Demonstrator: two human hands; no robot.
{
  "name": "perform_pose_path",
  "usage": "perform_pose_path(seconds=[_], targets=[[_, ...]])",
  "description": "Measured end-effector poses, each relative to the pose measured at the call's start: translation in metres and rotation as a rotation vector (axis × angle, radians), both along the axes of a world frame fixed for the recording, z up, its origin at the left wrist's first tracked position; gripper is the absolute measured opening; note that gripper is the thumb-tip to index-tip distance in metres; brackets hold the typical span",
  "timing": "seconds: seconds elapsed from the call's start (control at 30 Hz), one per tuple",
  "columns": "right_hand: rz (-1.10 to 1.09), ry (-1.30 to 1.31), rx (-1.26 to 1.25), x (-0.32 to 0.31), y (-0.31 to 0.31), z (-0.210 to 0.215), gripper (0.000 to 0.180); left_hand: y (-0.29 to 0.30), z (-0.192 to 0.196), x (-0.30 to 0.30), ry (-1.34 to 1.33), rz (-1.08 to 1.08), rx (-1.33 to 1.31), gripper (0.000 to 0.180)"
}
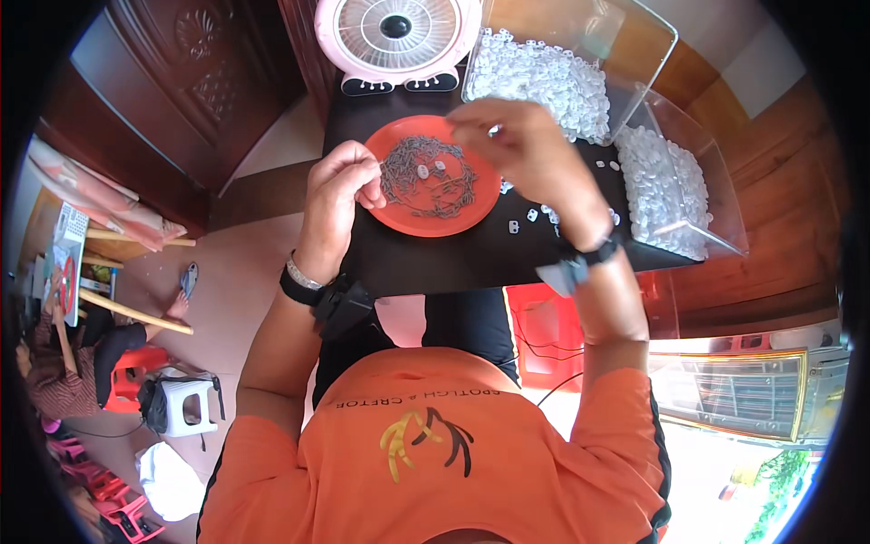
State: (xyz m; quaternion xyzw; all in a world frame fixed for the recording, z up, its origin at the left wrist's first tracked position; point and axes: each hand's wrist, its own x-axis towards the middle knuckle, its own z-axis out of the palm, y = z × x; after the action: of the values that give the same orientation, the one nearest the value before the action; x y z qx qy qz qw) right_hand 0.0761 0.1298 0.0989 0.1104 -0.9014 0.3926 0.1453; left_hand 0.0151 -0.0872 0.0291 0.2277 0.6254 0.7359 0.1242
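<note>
An orange-red round plate lies on the dark table, holding a loose ring of many small grey metal pieces. Two little white plastic pieces rest among them. At the plate's left rim is my left hand, thumb and fingers pinched together; whatever is between them is too small to name. My right hand is above the plate's upper right edge, slightly blurred, its fingers curled into a pinch. What it holds, if anything, cannot be made out.
Behind the right hand, a clear bin holds many small white plastic pieces; a second clear bin stands further right. Loose white pieces are scattered on the table. A pink fan is at the back. Another person sits at far left.
</note>
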Motion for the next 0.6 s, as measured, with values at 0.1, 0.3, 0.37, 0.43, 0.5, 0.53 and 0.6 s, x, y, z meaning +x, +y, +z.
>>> perform_pose_path(seconds=[0.1, 0.3, 0.37, 0.43, 0.5, 0.53, 0.6], targets=[[0.034, 0.067, 0.511, -0.05, 0.016, -0.065, 0.022, 0.009, -0.001, -0.01, -0.004, -0.003, -0.049, 0.018], [0.154, -0.107, 0.364, -0.07, 0.014, -0.078, 0.02, 0.032, 0.017, -0.018, -0.031, -0.086, 0.122, 0.017], [0.121, -0.131, 0.148, -0.064, 0.006, -0.076, 0.021, 0.042, 0.016, -0.016, -0.059, -0.063, 0.104, 0.017], [0.077, -0.112, -0.173, -0.063, 0.0, -0.076, 0.023, 0.044, 0.009, -0.017, -0.096, -0.058, 0.055, 0.017], [0.115, -0.147, -0.366, -0.057, -0.001, -0.065, 0.02, 0.042, 0.0, -0.023, -0.081, -0.062, 0.028, 0.017], [0.097, -0.172, -0.407, -0.06, 0.005, -0.073, 0.019, 0.041, -0.003, -0.026, -0.065, -0.071, 0.002, 0.017], [0.136, -0.163, -0.405, -0.059, 0.009, -0.072, 0.018, 0.043, -0.004, -0.03, -0.052, -0.082, -0.04, 0.018]])
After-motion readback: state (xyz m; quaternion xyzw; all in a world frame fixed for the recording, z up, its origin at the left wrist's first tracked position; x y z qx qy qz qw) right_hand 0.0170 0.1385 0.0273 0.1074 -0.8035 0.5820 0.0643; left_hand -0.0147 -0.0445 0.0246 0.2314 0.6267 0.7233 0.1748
